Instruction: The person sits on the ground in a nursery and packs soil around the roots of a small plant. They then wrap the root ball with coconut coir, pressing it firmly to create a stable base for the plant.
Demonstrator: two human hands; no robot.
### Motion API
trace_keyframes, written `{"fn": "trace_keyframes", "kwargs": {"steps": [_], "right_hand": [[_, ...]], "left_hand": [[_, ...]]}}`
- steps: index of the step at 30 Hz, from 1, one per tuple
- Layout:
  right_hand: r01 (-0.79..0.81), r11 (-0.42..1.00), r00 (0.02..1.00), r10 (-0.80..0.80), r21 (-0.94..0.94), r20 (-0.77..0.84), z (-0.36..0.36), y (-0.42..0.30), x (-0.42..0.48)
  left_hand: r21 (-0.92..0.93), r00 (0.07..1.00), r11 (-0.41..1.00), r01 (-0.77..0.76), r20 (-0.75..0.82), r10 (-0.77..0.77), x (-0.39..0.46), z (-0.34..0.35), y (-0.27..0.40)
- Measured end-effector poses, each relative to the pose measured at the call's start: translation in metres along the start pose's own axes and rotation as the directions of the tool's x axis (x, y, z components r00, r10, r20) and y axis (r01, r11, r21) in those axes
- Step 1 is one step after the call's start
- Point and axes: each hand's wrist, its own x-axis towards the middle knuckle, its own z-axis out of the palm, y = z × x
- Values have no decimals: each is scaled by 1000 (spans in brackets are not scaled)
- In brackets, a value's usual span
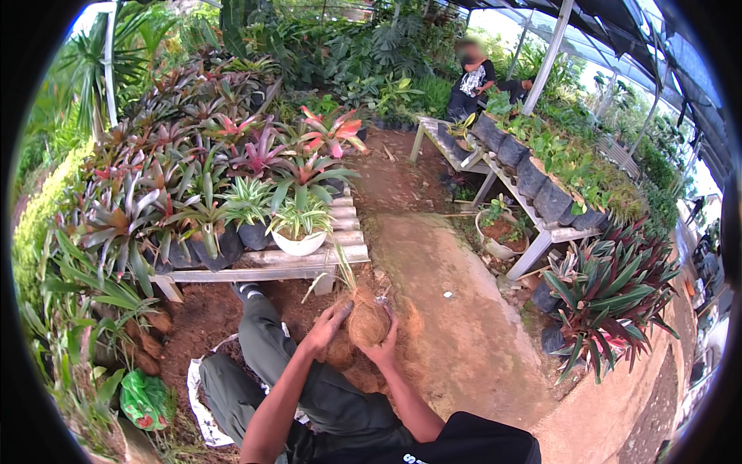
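Observation:
A round ball of brown coconut fibre [368,323] is held between my two hands above my legs. A small plant with narrow pale-edged leaves [346,268] rises from its top. My left hand [329,326] presses the ball's left side, with dark soil on the fingers. My right hand [384,341] cups it from the right and below. Under the ball lie another brown fibrous clump [339,352] and loose fibre [414,325] on the ground. A white sack [203,406] with dark material in it lies beside my bent leg.
A slatted bench [243,274] ahead bears bromeliads and a white bowl planter [298,243]. On the right stand a table [533,255] of black-bagged plants and a potted shrub [608,301]. A green plastic bag [146,400] lies at left. Two people [472,81] are at the back.

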Motion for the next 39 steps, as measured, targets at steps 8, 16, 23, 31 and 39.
{"fn": "trace_keyframes", "kwargs": {"steps": [8,16,23,31,39], "right_hand": [[121,992,993,-122,-44,-9,-4,12,-3],[135,938,990,-139,-320,10,-10,-8,11],[92,908,961,27,-409,275,-11,-24,9],[100,890,943,58,-445,329,-4,-44,22],[-259,913,824,379,-315,422,-23,-63,43]], "left_hand": [[329,954,937,-116,-225,197,14,-6,-17],[-54,972,981,185,-140,-191,5,-2,13],[-7,954,957,289,-83,-289,1,9,24],[-244,955,942,230,-132,-267,6,0,12],[-215,971,957,194,-94,-218,-3,5,23]]}}
